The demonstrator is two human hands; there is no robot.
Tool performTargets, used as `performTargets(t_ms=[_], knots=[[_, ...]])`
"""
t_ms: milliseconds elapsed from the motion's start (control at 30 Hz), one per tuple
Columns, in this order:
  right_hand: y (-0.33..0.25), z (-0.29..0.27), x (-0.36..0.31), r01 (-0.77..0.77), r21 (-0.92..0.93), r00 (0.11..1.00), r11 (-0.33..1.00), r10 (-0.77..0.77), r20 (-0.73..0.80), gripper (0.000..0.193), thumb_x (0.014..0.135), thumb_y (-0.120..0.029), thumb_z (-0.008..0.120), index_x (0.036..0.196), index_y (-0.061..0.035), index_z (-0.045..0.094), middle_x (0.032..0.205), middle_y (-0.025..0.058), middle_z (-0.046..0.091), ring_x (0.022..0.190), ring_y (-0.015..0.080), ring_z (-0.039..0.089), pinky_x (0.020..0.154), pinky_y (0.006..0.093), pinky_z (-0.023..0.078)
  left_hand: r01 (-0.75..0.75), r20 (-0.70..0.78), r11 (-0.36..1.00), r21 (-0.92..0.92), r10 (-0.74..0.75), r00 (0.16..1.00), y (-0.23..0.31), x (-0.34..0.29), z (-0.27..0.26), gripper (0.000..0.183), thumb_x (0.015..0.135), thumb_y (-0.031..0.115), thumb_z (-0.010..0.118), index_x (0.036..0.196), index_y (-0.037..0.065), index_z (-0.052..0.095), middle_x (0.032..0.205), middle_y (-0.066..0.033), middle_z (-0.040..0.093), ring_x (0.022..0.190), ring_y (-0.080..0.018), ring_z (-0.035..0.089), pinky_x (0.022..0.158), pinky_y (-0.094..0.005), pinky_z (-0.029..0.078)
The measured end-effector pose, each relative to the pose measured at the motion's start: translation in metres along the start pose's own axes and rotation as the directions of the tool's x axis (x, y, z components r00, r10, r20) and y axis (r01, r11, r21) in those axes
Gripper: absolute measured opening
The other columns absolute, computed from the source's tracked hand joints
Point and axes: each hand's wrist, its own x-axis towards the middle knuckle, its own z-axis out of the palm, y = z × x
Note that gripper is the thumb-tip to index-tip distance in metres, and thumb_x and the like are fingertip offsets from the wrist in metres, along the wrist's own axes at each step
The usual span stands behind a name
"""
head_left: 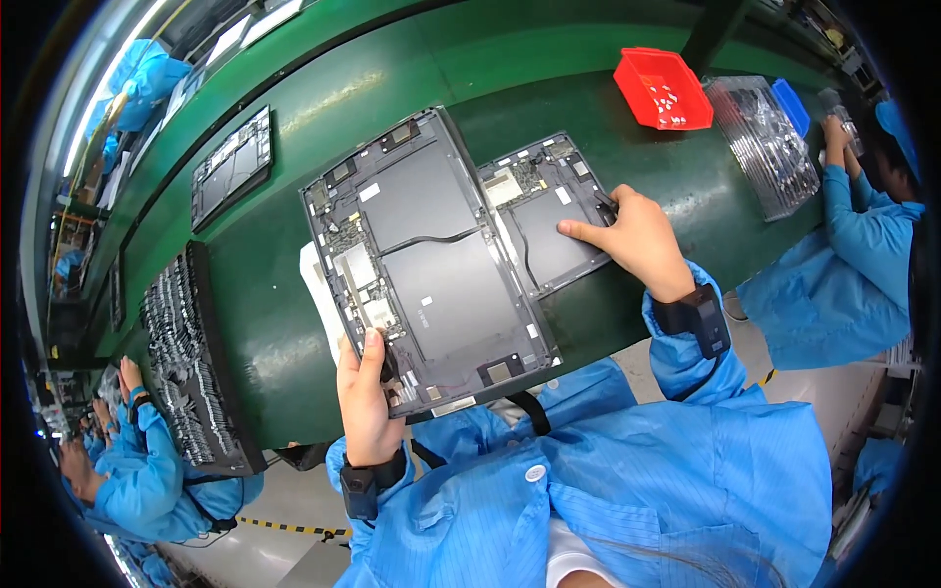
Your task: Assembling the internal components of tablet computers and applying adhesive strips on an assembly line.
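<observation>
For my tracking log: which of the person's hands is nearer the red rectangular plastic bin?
Right. The right hand is below the red bin in the view; the left hand is farther, toward the lower left.

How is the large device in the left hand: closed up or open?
Open: the large device shows its circuit board, dark flat panels and a black cable, with no cover over them.

Two opened devices (pixel 446 284), fingers (pixel 588 233) on both, green bench (pixel 279 363)
</observation>
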Motion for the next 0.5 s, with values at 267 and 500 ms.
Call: performTargets(t_ms=[267, 500], knots=[[0.024, -0.011, 0.006, -0.173, 0.667, 0.960, 0.725, -0.026, 0.277, 0.042, 0.092, -0.031, 0.076, 0.107, 0.0078, 0.070, 0.089, 0.0049, 0.071, 0.077, 0.0090, 0.065, 0.069, 0.0261, 0.051, -0.026, 0.024, 0.999, -0.037, 0.027, 0.999, -0.005, 0.004, -0.003, 0.032, 0.107, 0.020, 0.053, 0.135, 0.004, 0.053, 0.122, -0.0065, 0.066, 0.106, -0.0147, 0.066, 0.091, -0.0324, 0.055], [0.030, -0.010, 0.001, -0.265, 0.832, 0.944, 0.487, -0.043, 0.326, 0.035, 0.097, -0.028, 0.069, 0.119, -0.0010, 0.067, 0.102, 0.0037, 0.072, 0.086, 0.0087, 0.066, 0.077, 0.0241, 0.051, 0.039, 0.025, 0.999, -0.025, -0.038, 0.999, -0.008, 0.006, -0.006, 0.032, 0.107, 0.024, 0.055, 0.133, 0.004, 0.055, 0.117, -0.0058, 0.069, 0.100, -0.0131, 0.069, 0.087, -0.0305, 0.057]])
